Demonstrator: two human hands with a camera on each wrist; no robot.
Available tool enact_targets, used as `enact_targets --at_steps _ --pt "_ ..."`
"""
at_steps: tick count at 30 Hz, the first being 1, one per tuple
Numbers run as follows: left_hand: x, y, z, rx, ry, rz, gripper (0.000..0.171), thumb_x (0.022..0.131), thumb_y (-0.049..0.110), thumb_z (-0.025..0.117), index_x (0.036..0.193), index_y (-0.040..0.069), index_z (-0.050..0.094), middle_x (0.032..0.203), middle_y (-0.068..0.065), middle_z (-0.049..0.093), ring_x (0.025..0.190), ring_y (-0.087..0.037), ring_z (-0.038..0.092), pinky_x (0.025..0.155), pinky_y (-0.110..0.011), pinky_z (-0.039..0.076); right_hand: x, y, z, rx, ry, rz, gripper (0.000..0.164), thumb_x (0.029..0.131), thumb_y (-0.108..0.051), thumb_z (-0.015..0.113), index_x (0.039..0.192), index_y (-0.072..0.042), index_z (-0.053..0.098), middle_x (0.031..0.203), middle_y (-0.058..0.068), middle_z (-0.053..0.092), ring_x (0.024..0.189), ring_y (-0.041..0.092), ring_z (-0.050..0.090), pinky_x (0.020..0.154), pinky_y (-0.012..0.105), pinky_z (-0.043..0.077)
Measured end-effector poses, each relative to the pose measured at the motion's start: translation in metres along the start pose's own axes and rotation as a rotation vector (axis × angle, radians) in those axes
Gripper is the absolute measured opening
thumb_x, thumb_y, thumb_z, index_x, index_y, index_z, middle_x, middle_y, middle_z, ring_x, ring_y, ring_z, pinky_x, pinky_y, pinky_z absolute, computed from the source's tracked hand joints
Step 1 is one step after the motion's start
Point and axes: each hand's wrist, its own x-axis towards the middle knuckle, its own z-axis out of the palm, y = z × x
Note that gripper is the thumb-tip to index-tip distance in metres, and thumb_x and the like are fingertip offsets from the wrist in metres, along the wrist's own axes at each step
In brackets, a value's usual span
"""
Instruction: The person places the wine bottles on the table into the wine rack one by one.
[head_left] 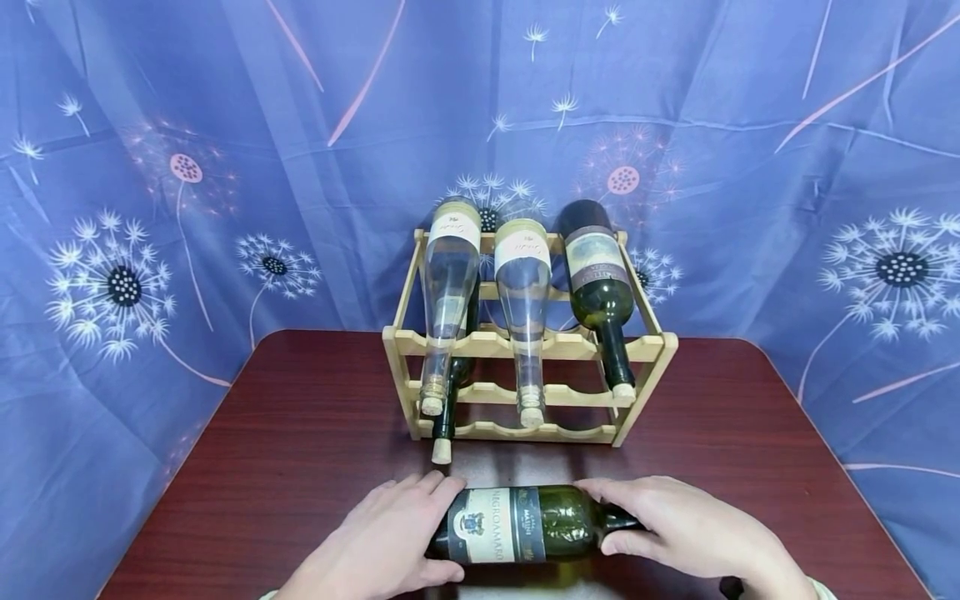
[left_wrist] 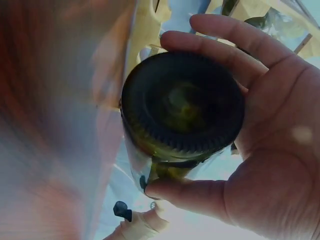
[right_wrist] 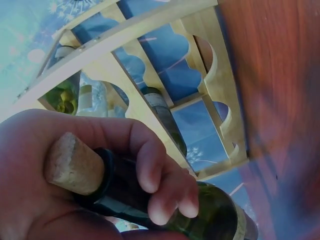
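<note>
A green wine bottle [head_left: 491, 525] with a cream and dark blue label lies sideways in front of me, its neck to the right. My left hand [head_left: 393, 533] holds its base end, thumb on the near side and fingers on the far side. In the left wrist view the bottle's round, dark base [left_wrist: 182, 105] faces the camera, between thumb and fingers. My right hand [head_left: 693, 525] grips the neck, which it partly hides. The right wrist view shows fingers curled over the neck and a cork [right_wrist: 75, 165] in its mouth near the palm.
Behind the bottle stands a wooden wine rack [head_left: 652, 367]. Its top row bears a clear bottle [head_left: 453, 275] at left, another clear bottle [head_left: 523, 292] in the middle and a dark green bottle [head_left: 603, 300] at right. A corked dark bottle [head_left: 446, 417] lies lower left, neck toward me.
</note>
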Motion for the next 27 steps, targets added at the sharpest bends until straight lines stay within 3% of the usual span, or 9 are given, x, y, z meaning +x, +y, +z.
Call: enact_targets --at_steps 4,10,15,27 --pt "-0.002 -0.002 -0.003 -0.008 0.013 -0.001 0.079 0.068 0.064 0.075 0.129 0.019 0.051 0.108 0.006 0.058 0.096 -0.014 0.057 0.076 -0.04 0.049 -0.002 0.001 -0.004 0.012 0.002 0.005 0.055 0.094 -0.045 0.056 0.143 -0.025 0.042 0.127 -0.017 0.055 0.108 0.003 0.058 0.081 0.029 0.051" --pt "-0.003 -0.003 -0.008 -0.024 -0.022 -0.028 0.08 0.069 0.064 0.074 0.13 0.017 0.052 0.109 0.005 0.059 0.096 -0.014 0.057 0.077 -0.04 0.05 -0.005 0.002 -0.008 0.046 0.005 -0.011 0.053 0.093 -0.042 0.058 0.142 -0.027 0.042 0.118 -0.021 0.056 0.099 -0.002 0.057 0.075 0.025 0.05" --pt "-0.004 -0.007 -0.011 0.003 -0.031 -0.034 0.08 0.07 0.065 0.072 0.13 0.014 0.053 0.112 0.002 0.06 0.1 -0.016 0.059 0.08 -0.042 0.05 -0.009 0.004 -0.011 0.013 0.035 -0.024 0.053 0.092 -0.042 0.06 0.14 -0.028 0.044 0.114 -0.022 0.057 0.096 -0.003 0.057 0.074 0.024 0.049" --pt "-0.006 -0.018 -0.015 0.044 -0.012 -0.036 0.067 0.071 0.059 0.075 0.12 0.015 0.06 0.1 0.005 0.06 0.093 -0.017 0.061 0.074 -0.04 0.05 -0.02 0.01 -0.021 -0.026 0.067 -0.027 0.051 0.091 -0.042 0.061 0.138 -0.026 0.047 0.118 -0.021 0.057 0.101 -0.002 0.058 0.078 0.025 0.05"
